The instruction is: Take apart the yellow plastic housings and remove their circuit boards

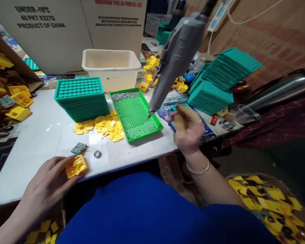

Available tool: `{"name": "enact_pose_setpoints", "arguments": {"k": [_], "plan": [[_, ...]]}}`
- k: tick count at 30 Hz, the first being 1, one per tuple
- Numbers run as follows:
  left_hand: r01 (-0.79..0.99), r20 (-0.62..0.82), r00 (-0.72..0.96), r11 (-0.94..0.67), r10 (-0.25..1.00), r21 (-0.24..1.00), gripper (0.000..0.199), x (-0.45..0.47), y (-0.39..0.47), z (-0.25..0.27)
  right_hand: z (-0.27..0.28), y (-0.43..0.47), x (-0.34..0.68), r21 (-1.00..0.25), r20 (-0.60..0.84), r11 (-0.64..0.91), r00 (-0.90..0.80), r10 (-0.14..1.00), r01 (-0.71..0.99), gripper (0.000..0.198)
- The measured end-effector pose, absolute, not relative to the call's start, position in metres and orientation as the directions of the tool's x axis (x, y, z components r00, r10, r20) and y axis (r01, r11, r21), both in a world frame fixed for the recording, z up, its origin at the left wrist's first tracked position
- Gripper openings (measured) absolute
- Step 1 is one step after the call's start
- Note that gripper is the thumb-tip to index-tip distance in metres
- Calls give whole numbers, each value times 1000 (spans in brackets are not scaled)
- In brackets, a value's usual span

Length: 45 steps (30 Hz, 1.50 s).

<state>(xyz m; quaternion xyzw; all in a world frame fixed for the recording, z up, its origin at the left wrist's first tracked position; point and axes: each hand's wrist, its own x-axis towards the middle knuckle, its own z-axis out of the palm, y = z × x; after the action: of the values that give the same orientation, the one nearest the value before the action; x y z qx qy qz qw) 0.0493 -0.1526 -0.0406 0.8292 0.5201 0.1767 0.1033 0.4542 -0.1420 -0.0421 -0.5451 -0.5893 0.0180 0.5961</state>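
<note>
My left hand (49, 178) grips a small open yellow plastic casing (76, 166) at the table's front edge, its hollow inside facing up. Just beyond it lies a green circuit board (78, 148), joined by a thin wire to a round metal disc (97, 154). My right hand (189, 130) is raised right of the green perforated tray (156, 127), its curled fingers smeared by motion. A grey electric screwdriver (176, 57) hangs tip-down over the tray, apart from that hand. Small silvery screws (125, 96) are heaped at the tray's far end.
A teal tray stack (82, 101) stands behind loose yellow plastic pieces (108, 127). Behind are a whitish plastic bin (112, 76) and a large carton (53, 37). More teal trays (210, 96) stack at right. Yellow parts (269, 200) fill a container at lower right.
</note>
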Motion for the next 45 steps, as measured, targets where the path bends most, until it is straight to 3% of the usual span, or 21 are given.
{"name": "enact_pose_setpoints", "arguments": {"k": [2, 4, 9, 15, 19, 23, 26, 30, 35, 39, 42, 45], "plan": [[819, 188, 414, -455, 890, 349, 38, 50, -155, -41, -42, -158, 415, -613, 646, 543, -30, 762, 574, 23], [805, 184, 432, -469, 883, 363, 42, 51, -158, -41, -44, -164, 382, -567, 568, 627, -298, 767, 534, 22], [795, 164, 438, -466, 884, 388, 45, 55, -162, -37, -50, -147, 325, -465, 264, 584, -525, 809, 665, 29], [783, 171, 455, -484, 874, 390, 46, 58, -162, -36, -37, -131, 288, -250, -50, 513, -539, 841, 822, 38], [785, 167, 454, -481, 875, 389, 45, 59, -163, -35, -34, -127, 284, -215, -27, 555, -573, 819, 803, 24], [789, 162, 449, -475, 879, 389, 44, 60, -164, -34, -32, -128, 290, -155, 15, 675, -682, 732, 721, 25], [802, 155, 448, -472, 881, 366, 45, 61, -164, -35, -33, -133, 293, -200, -4, 737, -753, 659, 646, 23], [815, 136, 442, -460, 887, 354, 45, 61, -165, -36, -36, -132, 294, -264, -18, 680, -709, 705, 684, 25], [812, 131, 454, -470, 881, 346, 45, 61, -165, -35, -35, -123, 286, -180, -129, 670, -693, 710, 720, 24], [806, 143, 459, -479, 877, 349, 44, 62, -165, -35, -30, -117, 278, -180, -149, 676, -699, 699, 715, 25], [811, 153, 422, -447, 894, 377, 43, 67, -165, -35, -31, -114, 277, -270, -134, 654, -700, 701, 707, 24], [822, 149, 377, -404, 914, 402, 41, 73, -164, -37, -37, -111, 282, -471, -42, 564, -656, 753, 678, 22]]}}
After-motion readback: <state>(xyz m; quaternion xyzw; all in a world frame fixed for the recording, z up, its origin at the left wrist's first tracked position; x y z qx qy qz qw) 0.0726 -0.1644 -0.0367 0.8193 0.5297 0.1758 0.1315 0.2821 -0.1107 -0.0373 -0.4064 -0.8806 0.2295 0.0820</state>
